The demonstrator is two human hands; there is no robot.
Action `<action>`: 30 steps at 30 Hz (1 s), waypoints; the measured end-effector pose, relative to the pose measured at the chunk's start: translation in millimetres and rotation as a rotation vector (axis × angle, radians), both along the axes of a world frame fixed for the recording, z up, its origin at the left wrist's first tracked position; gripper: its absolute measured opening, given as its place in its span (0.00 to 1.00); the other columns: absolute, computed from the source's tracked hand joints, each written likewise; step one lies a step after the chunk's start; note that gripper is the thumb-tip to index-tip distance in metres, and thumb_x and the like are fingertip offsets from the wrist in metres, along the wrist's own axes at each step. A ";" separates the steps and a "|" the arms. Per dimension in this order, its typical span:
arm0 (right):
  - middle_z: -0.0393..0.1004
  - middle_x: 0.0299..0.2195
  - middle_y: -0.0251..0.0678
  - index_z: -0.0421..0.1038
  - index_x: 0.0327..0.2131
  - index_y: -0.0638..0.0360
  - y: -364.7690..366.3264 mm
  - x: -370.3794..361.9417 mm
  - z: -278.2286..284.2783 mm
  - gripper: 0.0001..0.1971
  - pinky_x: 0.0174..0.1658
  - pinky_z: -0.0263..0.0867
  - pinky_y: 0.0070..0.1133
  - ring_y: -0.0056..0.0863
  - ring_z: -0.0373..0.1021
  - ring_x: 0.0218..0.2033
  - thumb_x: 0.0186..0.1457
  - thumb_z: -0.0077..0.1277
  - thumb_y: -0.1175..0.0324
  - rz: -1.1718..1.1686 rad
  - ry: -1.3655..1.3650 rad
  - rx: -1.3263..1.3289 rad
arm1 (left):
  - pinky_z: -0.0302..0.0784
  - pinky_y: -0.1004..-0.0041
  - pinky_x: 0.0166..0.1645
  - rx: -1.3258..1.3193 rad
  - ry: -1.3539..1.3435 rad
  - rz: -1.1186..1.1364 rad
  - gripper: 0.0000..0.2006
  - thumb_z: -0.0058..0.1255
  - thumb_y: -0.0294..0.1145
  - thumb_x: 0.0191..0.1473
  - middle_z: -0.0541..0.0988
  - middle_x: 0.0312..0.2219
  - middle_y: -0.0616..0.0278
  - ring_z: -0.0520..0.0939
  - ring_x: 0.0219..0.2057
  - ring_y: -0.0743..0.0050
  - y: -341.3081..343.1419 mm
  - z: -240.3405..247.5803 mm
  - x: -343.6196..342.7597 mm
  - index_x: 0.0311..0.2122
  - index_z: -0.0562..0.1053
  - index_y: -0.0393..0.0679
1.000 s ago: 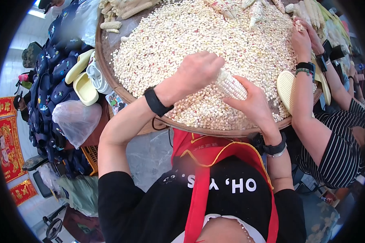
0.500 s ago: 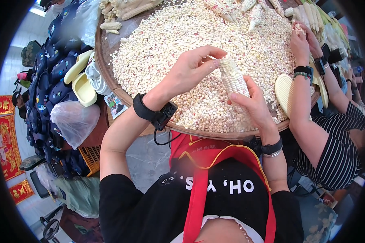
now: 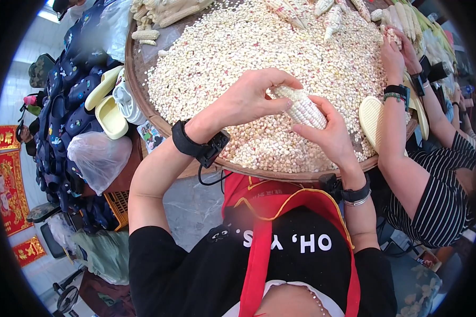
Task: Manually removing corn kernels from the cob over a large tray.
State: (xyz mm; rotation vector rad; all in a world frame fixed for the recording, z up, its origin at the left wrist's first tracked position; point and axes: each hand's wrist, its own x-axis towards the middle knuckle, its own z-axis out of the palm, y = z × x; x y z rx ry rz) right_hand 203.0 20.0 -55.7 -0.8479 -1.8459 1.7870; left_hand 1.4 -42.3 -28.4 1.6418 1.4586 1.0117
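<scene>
My left hand (image 3: 251, 98) and my right hand (image 3: 328, 133) both grip one pale corn cob (image 3: 304, 107) with white and purple kernels. The left hand closes over its far end, the right hand cups its near end. The cob sits tilted just above a heap of loose corn kernels (image 3: 259, 58) that fills a big round woven tray (image 3: 143, 100). Both my wrists wear black bands.
Another person in a striped top sits at the right, their hands (image 3: 394, 50) on a cob at the tray's far right. Whole cobs (image 3: 333, 13) and stripped cobs (image 3: 158, 13) lie at the far rim. Pale slippers (image 3: 107, 103) and a plastic bag (image 3: 98, 158) sit left.
Both hands have lifted the cob slightly and turned it, with my left hand now wrapped further over its far end. The other person's hands stayed at the far right.
</scene>
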 end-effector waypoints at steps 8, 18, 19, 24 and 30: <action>0.76 0.32 0.38 0.67 0.44 0.65 1.9 -1.9 -6.6 0.26 0.35 0.67 0.19 0.20 0.72 0.32 0.39 0.63 0.66 -0.067 -0.192 0.322 | 0.71 0.71 0.35 0.139 0.229 -0.030 0.16 0.50 0.24 0.40 0.75 0.33 0.57 0.77 0.33 0.67 2.7 -11.9 6.3 0.40 0.71 0.41; 0.74 0.29 0.29 0.67 0.46 0.65 10.3 2.4 -6.2 0.26 0.28 0.63 0.13 0.12 0.66 0.24 0.42 0.61 0.67 0.085 -0.244 -0.100 | 0.74 0.68 0.32 0.529 0.635 -0.060 0.10 0.52 0.24 0.40 0.75 0.27 0.59 0.77 0.27 0.61 -5.0 -34.3 6.9 0.32 0.70 0.41; 0.73 0.28 0.27 0.68 0.46 0.65 9.8 1.7 -2.2 0.25 0.26 0.61 0.12 0.11 0.65 0.23 0.43 0.61 0.67 0.111 -0.258 -0.154 | 0.74 0.69 0.30 0.555 0.681 -0.056 0.10 0.53 0.24 0.40 0.75 0.27 0.60 0.77 0.27 0.63 -5.6 -36.3 6.3 0.31 0.69 0.41; 0.71 0.24 0.24 0.69 0.45 0.64 6.6 -0.4 5.4 0.22 0.24 0.58 0.12 0.09 0.63 0.22 0.44 0.59 0.68 0.135 -0.252 -0.185 | 0.74 0.71 0.28 0.599 0.734 -0.058 0.08 0.53 0.25 0.39 0.76 0.27 0.61 0.78 0.26 0.65 -4.5 -36.3 5.0 0.29 0.70 0.41; 0.71 0.28 0.27 0.67 0.47 0.65 7.4 6.3 -0.9 0.24 0.28 0.62 0.12 0.11 0.66 0.26 0.45 0.58 0.69 0.206 -0.285 -0.088 | 0.74 0.70 0.29 0.437 0.704 0.074 0.06 0.52 0.25 0.43 0.77 0.26 0.60 0.79 0.28 0.65 -10.1 -35.6 -14.5 0.30 0.72 0.41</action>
